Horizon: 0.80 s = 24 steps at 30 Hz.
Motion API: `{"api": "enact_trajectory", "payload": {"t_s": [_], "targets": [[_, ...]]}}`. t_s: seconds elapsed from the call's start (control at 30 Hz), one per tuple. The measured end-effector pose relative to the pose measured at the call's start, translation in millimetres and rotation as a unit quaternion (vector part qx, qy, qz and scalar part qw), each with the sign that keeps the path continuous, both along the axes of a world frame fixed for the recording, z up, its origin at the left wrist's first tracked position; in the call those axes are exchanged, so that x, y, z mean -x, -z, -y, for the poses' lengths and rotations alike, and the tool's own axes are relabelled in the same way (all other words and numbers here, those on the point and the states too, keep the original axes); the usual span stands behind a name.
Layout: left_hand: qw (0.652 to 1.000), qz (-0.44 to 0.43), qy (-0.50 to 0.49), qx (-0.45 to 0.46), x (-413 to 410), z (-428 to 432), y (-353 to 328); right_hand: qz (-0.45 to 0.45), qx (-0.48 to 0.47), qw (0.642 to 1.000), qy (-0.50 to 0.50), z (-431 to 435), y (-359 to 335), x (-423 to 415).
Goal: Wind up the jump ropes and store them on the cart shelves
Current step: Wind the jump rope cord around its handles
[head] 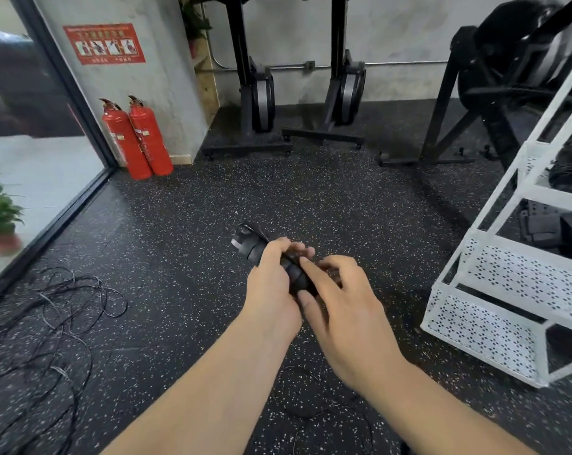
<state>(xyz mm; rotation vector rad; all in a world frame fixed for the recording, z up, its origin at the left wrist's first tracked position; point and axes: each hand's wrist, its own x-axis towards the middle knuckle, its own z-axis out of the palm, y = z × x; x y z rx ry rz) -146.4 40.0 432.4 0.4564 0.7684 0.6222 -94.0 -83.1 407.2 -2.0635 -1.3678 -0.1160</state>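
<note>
The wound jump rope bundle (pixel 261 247) is clamped in the left hand (pixel 271 290); beside it, the right hand (pixel 340 300), fingers loosely apart, should tuck the cord end tight before the cart (pixel 494 290) is approached.

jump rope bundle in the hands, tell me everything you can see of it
The jump rope bundle is black: handles laid together with thin cord wrapped around them, a pale band near the far end. It tilts up and to the left, above the speckled floor. The left hand grips its middle; the right hand touches its near end with fingertips.
</note>
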Motion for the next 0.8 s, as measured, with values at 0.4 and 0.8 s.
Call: {"api": "enact_trajectory", "payload": {"t_s": [0.4,0.8], "targets": [[0.9,-0.257,0.131,-0.327,8.9,12.2,2.4,-0.336,-0.017,0.936,0.105,2.4,-16.0,-50.2],[0.277,-0.41,0.228,-0.839,21.1,7.2,13.7,-0.521,0.112,0.845,0.038,25.6,-35.5,-70.8]]}}
